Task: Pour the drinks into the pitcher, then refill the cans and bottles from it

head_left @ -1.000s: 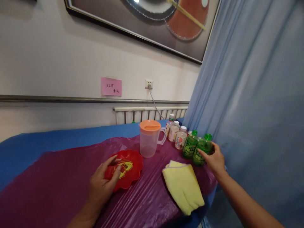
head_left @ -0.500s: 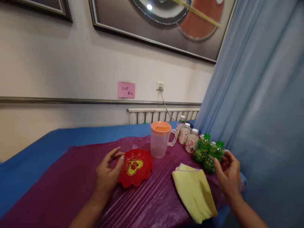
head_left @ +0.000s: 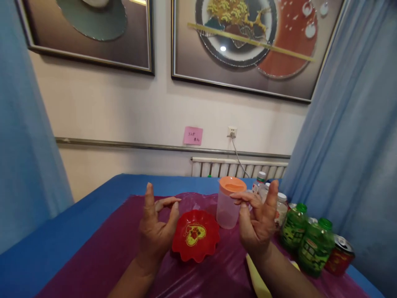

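My left hand (head_left: 156, 231) is raised at the left edge of a red scalloped dish (head_left: 209, 225), fingers apart and holding nothing. The dish has a yellow heart-shaped print in its middle. My right hand (head_left: 256, 225) is also up and empty, fingers spread, in front of a clear plastic pitcher (head_left: 226, 211) with an orange lid. It hides the pitcher's handle and part of the bottles behind. Under my right forearm shows a folded yellow cloth (head_left: 257, 278), mostly covered. Dish and pitcher stand on a purple plastic sheet (head_left: 102, 256).
To the right stand two green bottles (head_left: 315, 248), a red can (head_left: 340, 255) and clear white-capped bottles (head_left: 281, 209). The sheet lies over a blue surface (head_left: 102, 198). Blue curtains (head_left: 347, 165) hang at both sides; a radiator (head_left: 214, 169) and wall socket (head_left: 232, 132) are behind.
The view has tilted up and turned left. My right hand has come leftward from beside the green bottles to before the pitcher. Both hands have lifted, index fingers pointing up.
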A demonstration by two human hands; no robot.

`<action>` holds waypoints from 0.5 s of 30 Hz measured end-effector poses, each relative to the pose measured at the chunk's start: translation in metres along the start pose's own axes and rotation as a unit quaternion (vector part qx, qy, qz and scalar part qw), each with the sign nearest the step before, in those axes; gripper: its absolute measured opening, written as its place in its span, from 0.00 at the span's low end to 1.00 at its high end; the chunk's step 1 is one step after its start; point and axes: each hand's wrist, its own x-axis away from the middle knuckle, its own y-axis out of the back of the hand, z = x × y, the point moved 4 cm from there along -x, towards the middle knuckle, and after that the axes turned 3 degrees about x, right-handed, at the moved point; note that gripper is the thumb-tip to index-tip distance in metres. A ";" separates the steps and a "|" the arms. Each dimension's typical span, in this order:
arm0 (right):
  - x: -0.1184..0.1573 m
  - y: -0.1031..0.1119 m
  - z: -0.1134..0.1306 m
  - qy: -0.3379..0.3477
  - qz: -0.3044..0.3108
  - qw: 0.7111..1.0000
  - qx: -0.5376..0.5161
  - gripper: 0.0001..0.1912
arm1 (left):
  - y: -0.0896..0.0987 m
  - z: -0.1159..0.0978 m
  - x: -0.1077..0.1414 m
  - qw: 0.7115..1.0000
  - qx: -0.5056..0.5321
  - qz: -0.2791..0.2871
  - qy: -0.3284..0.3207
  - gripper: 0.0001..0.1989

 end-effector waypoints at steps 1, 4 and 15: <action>-0.003 -0.005 0.002 0.010 -0.010 1.000 -0.002 0.44 | 0.001 -0.002 -0.001 1.000 -0.011 -0.004 -0.014 0.45; -0.007 -0.015 0.004 0.015 -0.041 0.999 -0.009 0.46 | 0.002 -0.003 -0.005 0.998 -0.037 -0.011 -0.053 0.46; 0.020 -0.045 -0.055 -0.122 0.006 0.990 0.072 0.44 | -0.011 0.044 -0.025 0.987 -0.097 0.014 0.129 0.47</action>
